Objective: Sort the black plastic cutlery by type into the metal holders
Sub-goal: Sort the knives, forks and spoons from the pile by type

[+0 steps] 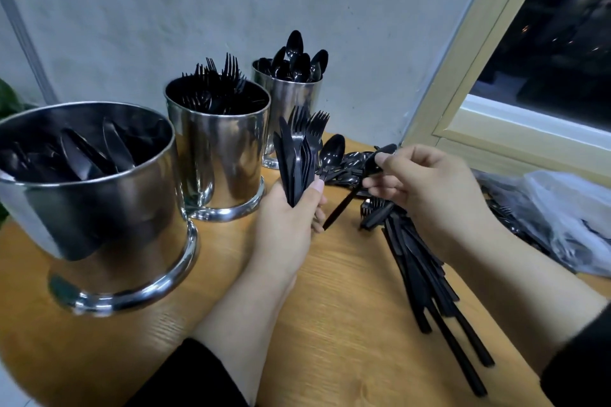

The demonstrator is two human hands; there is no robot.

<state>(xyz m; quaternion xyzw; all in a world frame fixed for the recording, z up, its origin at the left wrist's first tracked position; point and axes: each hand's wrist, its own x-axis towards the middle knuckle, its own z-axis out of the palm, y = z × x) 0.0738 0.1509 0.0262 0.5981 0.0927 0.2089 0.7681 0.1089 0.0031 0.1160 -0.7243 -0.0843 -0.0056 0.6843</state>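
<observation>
My left hand [291,221] grips an upright bundle of black forks and knives [299,149], with a spoon [330,152] sticking out beside it. My right hand [426,182] pinches a single black spoon [355,188] by its bowl end, its handle slanting down toward my left hand. Three metal holders stand at the left: the near one [109,225] holds knives, the middle one [218,155] holds forks, the far one [291,99] holds spoons. A loose heap of black cutlery [426,271] lies on the wooden table [330,324] under my right forearm.
A crumpled clear plastic bag [562,218] with more cutlery lies at the right edge. A wooden window frame [463,82] rises behind it, and a grey wall [165,10] stands close behind the holders. More spoons [350,158] lie near the far holder.
</observation>
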